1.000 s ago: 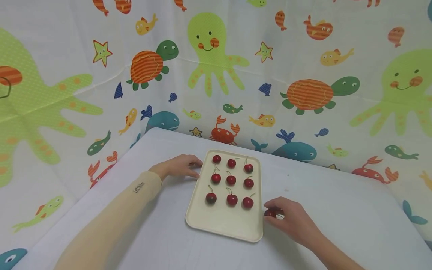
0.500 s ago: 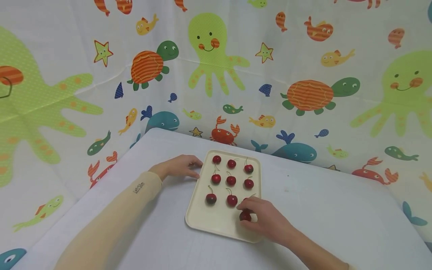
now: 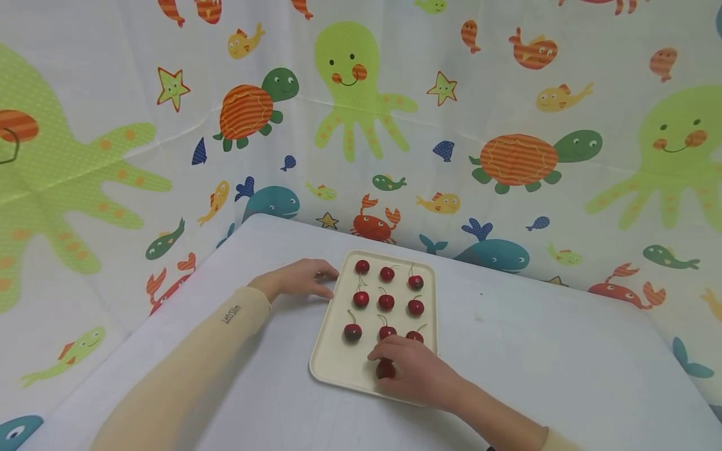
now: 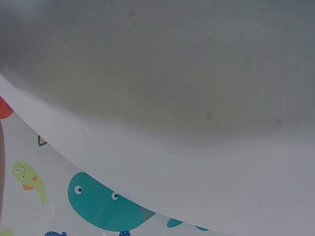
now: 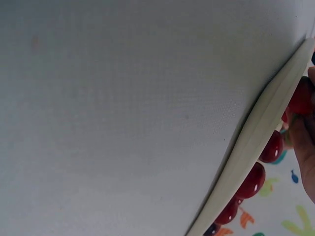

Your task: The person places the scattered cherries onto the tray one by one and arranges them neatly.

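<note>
A cream rectangular tray lies on the table, with several dark red stemmed cherries set out in rows. Over its front part, my right hand pinches another cherry between thumb and fingers, just in front of the lowest row. The right wrist view catches the held cherry beyond the tray's rim; whether it touches the tray cannot be told. At the tray's left edge rests my left hand, thumb and fingers spread along the rim. The left wrist view does not show its fingers.
A white cloth covers the table. Behind and to the left hangs a white curtain printed with sea animals. The table's far edge runs close to it.
My right hand has carried the cherry leftward, from beside the tray's right edge to above its front middle. The left hand and the tray stay where they were.
</note>
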The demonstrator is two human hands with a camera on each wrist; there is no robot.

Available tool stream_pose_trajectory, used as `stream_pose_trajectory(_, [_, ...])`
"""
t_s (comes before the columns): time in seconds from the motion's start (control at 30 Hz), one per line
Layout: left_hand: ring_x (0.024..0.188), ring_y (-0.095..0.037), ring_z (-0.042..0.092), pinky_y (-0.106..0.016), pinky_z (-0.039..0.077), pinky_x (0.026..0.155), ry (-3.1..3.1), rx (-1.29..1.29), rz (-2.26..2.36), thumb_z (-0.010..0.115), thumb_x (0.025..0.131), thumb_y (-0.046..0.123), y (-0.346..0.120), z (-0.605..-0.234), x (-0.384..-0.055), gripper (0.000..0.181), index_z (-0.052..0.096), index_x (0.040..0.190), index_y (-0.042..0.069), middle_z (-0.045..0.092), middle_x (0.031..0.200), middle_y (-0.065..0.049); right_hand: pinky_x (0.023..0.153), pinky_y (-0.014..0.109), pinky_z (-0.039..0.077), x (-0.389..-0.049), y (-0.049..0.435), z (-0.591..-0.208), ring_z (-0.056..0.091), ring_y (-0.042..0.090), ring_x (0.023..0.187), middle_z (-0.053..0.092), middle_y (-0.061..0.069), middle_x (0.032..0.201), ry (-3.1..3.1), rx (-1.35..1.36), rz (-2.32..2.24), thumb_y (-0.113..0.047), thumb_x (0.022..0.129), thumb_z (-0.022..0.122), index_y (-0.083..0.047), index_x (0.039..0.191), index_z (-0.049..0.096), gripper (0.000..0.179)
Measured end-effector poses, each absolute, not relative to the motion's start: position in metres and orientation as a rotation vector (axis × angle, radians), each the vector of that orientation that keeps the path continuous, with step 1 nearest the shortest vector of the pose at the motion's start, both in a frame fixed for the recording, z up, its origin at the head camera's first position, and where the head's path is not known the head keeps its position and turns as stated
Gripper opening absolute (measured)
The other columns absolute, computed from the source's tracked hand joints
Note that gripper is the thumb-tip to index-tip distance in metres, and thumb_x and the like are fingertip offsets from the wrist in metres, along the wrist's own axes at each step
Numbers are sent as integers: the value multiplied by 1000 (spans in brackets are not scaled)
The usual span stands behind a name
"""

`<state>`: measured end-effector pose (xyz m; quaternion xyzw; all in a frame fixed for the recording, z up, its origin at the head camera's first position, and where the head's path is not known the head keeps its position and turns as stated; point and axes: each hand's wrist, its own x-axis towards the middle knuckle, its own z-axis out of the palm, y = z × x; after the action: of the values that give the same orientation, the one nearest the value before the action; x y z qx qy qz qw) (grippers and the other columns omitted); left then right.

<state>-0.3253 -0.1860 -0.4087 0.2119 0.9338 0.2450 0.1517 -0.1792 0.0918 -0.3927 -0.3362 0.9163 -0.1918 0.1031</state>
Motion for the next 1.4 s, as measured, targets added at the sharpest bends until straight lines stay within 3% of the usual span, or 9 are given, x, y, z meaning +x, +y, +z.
stream_pose_trajectory(0.67, [123,-19,47,-39,38,106,2676,605,704,72,77,39,-184,-406,-325,57,54,127,17,55,129,1,83,16,50,-184,82,-394,54,1,93,62,-11,106,2641,-1157,-517,-26,80,72,-22,113,63,34])
stream_pose_trajectory(1.4, [123,-19,47,-39,38,106,2676,613,708,72,77,40,-185,-408,-325,57,55,126,17,56,128,1,86,20,50,-188,87,-391,53,3,97,62,-13,108,2615,-1083,-489,-23,83,67,-25,115,61,33])
